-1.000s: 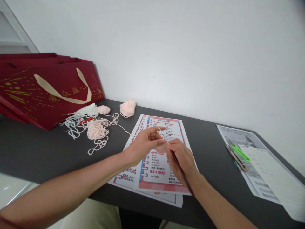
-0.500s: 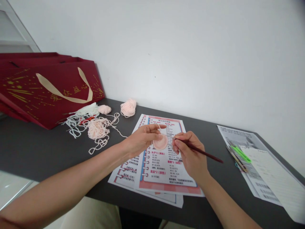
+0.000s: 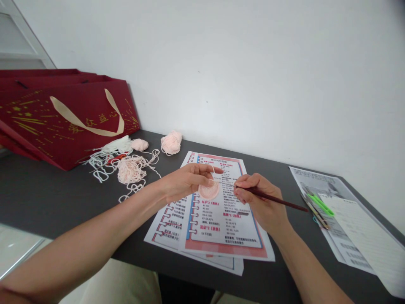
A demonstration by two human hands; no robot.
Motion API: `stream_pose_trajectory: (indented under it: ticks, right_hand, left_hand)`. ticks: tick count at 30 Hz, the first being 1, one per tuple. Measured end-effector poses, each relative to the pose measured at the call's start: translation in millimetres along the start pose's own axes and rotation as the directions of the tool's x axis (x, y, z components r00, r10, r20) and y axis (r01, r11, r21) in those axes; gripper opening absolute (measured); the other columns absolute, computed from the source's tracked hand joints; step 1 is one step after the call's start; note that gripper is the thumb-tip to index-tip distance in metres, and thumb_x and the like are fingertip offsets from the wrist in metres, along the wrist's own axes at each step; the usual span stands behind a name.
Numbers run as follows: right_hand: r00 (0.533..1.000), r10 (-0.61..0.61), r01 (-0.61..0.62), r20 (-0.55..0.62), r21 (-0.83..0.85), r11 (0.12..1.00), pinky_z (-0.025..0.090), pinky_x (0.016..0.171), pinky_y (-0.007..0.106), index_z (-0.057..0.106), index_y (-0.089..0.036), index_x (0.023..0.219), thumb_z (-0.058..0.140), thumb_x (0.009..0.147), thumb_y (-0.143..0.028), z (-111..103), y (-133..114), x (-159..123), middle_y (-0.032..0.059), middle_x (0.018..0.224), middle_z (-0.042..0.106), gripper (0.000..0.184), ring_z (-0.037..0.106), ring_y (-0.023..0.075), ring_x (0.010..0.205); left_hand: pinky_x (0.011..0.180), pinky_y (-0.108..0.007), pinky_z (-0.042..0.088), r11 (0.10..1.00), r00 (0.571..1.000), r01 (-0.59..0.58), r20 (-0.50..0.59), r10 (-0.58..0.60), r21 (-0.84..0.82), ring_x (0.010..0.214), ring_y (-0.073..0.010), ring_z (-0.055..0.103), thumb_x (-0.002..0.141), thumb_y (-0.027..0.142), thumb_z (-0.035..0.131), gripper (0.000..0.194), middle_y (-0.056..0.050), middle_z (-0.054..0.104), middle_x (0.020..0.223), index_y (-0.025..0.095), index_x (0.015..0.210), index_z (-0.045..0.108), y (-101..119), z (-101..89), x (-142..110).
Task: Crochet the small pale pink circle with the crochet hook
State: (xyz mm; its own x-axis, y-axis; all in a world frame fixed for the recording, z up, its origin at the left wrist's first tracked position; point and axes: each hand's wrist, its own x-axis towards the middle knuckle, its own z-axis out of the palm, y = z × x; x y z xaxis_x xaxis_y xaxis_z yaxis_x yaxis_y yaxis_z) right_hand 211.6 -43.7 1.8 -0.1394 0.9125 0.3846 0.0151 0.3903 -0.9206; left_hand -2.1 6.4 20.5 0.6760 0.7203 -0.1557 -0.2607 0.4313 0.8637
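Observation:
A round, pale pink crochet piece (image 3: pixel 209 191) is pinched by its upper edge between the thumb and fingers of my left hand (image 3: pixel 186 180). Pink yarn (image 3: pixel 214 169) loops over the raised index finger of that hand. My right hand (image 3: pixel 262 198) grips a crochet hook (image 3: pixel 278 199) with a dark reddish-brown handle. Its thin metal shaft points left toward the crochet piece; whether the tip sits in a stitch is too small to tell. Both hands hover over printed pattern sheets (image 3: pixel 228 249).
At the left, a loose pink yarn heap (image 3: pixel 130 170), white yarn (image 3: pixel 104 162) and a small pink ball (image 3: pixel 139 145) lie before dark red gift bags (image 3: pixel 63 139). Another pink ball (image 3: pixel 171 142) sits near the wall. Right: papers (image 3: pixel 363 228), a green tool (image 3: pixel 320 204).
My right hand has drawn the hook to the right, away from the crochet piece. My left hand and the piece have shifted slightly left.

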Motion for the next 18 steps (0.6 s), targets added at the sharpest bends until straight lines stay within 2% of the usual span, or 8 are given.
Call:
stream_pose_trajectory:
  ticks: [7, 10, 13, 15, 18]
  right_hand:
    - [0.992, 0.091, -0.106, 0.092, 0.165, 0.981, 0.034, 0.049, 0.024, 0.066, -0.023, 0.077, 0.07, 0.074, -0.011, -4, -5, 2, -0.0006, 0.079, 0.062, 0.013, 0.048, 0.0094, 0.058]
    - [0.983, 0.154, -0.179, 0.102, 0.318, 0.931, 0.031, 0.047, 0.024, 0.066, -0.021, 0.073, 0.07, 0.073, -0.012, 0, -11, 4, -0.0003, 0.073, 0.062, 0.009, 0.047, 0.0084, 0.052]
    - [0.967, 0.227, -0.253, 0.113, 0.452, 0.855, 0.03, 0.046, 0.022, 0.064, -0.019, 0.07, 0.067, 0.072, -0.01, 6, -14, 6, -0.0001, 0.067, 0.062, 0.009, 0.046, 0.0075, 0.05]
    - [0.95, 0.286, -0.308, 0.124, 0.518, 0.798, 0.029, 0.045, 0.02, 0.062, -0.018, 0.069, 0.064, 0.073, -0.009, 8, -12, 7, -0.0003, 0.062, 0.061, 0.01, 0.045, 0.0071, 0.049]
    - [0.921, 0.359, -0.375, 0.15, 0.593, 0.713, 0.028, 0.043, 0.018, 0.06, -0.019, 0.071, 0.061, 0.076, -0.01, 13, -10, 7, -0.001, 0.058, 0.059, 0.01, 0.041, 0.0065, 0.047]
  left_hand:
    - [0.057, -0.021, 0.039, 0.994, 0.99, 0.085, 0.108, -0.092, 0.069, 0.058, -0.0074, 0.055, 0.07, 0.007, 0.068, 0.037, 0.002, 0.06, 0.066, 0.009, 0.107, 0.065, 8, -1.4, -3]
    - [0.058, -0.021, 0.04, 0.992, 0.984, 0.087, 0.149, -0.1, 0.087, 0.061, -0.0078, 0.057, 0.07, 0.007, 0.067, 0.035, 0.001, 0.062, 0.069, 0.011, 0.105, 0.066, 9, -1.4, -3]
    - [0.059, -0.022, 0.039, 0.989, 0.986, 0.064, 0.146, -0.083, 0.131, 0.061, -0.008, 0.056, 0.07, 0.009, 0.067, 0.033, 0.001, 0.061, 0.07, 0.012, 0.103, 0.067, 8, -0.9, -2]
    - [0.058, -0.022, 0.038, 0.98, 0.994, -0.01, 0.108, -0.011, 0.198, 0.061, -0.0076, 0.053, 0.071, 0.011, 0.067, 0.032, 0.002, 0.058, 0.069, 0.013, 0.103, 0.067, 4, 0.7, -1]
    - [0.058, -0.022, 0.035, 0.921, 0.981, -0.184, -0.001, 0.196, 0.344, 0.061, -0.0069, 0.049, 0.073, 0.014, 0.066, 0.032, 0.004, 0.054, 0.068, 0.014, 0.105, 0.065, -5, 5.9, 1]
